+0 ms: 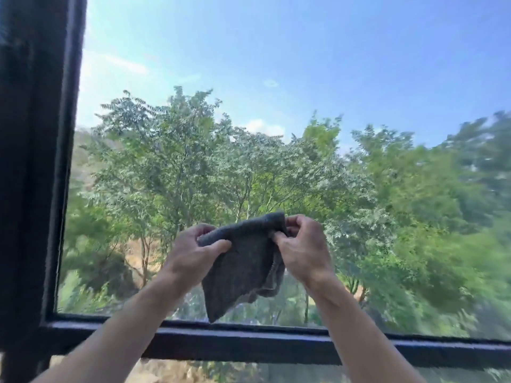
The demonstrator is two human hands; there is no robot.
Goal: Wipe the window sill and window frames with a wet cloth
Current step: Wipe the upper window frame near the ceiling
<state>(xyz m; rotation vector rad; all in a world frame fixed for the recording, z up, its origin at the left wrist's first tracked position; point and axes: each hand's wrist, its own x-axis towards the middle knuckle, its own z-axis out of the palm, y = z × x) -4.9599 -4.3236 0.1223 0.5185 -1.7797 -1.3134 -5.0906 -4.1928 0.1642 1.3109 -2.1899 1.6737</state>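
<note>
Both hands pinch a grey cloth [246, 261] by its top corners: left hand [190, 252], right hand [302, 250]. Cloth hides most fingertips; black window frame [249, 344] runs off-picture; trees [456, 217] blur.

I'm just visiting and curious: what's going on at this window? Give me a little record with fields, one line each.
setting: dark window frame around a glass pane, trees and sky outside
item held: grey cloth, hanging in front of the glass
left hand: pinches the cloth's upper left edge
right hand: pinches the cloth's upper right edge
cloth contact: its lower corner hangs near the bottom frame bar; touching cannot be told
wiping: not under way; the cloth is being held spread between both hands
</note>
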